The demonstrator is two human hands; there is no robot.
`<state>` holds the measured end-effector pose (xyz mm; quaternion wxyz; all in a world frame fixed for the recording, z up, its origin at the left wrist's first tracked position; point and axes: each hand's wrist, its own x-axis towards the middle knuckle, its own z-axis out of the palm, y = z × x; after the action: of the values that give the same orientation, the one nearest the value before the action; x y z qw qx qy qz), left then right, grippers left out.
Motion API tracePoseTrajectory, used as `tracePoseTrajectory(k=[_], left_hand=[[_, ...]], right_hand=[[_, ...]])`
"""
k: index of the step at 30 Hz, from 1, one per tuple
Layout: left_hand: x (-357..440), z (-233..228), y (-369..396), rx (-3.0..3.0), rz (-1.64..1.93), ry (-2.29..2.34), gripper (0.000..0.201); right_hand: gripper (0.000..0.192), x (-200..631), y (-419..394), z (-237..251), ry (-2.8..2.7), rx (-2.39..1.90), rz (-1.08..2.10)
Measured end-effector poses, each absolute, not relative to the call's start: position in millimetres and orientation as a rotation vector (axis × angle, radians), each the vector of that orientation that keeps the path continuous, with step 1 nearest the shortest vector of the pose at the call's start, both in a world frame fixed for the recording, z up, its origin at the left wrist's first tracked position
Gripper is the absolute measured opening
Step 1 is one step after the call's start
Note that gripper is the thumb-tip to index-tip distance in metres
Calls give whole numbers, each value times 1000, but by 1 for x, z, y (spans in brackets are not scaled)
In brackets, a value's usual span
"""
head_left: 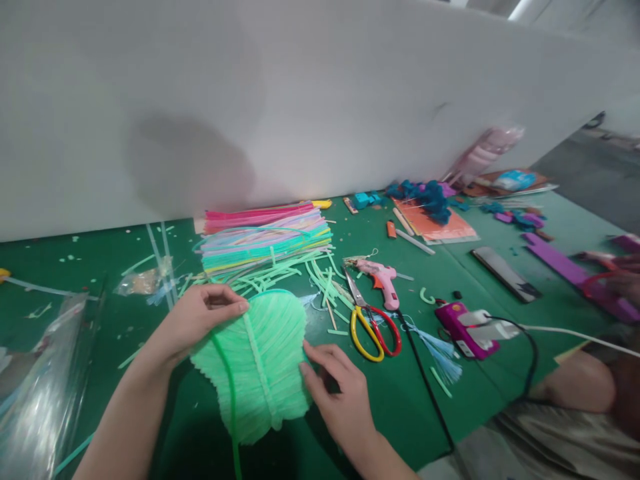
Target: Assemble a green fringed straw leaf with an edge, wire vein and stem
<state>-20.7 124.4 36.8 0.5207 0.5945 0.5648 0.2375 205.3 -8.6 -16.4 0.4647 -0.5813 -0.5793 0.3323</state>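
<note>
A light green leaf-shaped piece made of pipe cleaners [280, 340] is held up over the green table, a raised rib running down its middle. My left hand [200, 323] pinches its upper left edge, thumb and forefinger near the top of the rib. At the right edge, my right hand [340, 387] grips the piece between thumb and fingers. A bright green strand [231, 383] hangs down across the left part of the leaf. Behind it lies a stack of pink, lilac, teal and yellow pipe cleaners [265, 237], with cut green pieces scattered in front.
Red-and-yellow scissors [367, 327] and a pink glue gun [383, 280] lie to the right. Beyond them are a magenta power strip [467, 330] with cables, a phone [505, 273] and a blue tassel [443, 353]. A co-worker's hand [623, 277] is at far right. Clear plastic wrapping [50, 387] lies left.
</note>
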Motion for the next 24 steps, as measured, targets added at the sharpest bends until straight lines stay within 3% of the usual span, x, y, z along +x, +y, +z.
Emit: tracePoseTrajectory(k=[6, 14, 24], left_hand=[[-21, 37, 125, 1428, 581, 1342, 29], [-21, 37, 124, 1397, 599, 1336, 23], [-22, 36, 124, 1381, 588, 1337, 23]], right_hand=[[36, 215, 0, -10, -1015, -1523, 1083], [24, 231, 5, -4, -1281, -1525, 769], [25, 228, -3, -21, -1447, -1471, 503]])
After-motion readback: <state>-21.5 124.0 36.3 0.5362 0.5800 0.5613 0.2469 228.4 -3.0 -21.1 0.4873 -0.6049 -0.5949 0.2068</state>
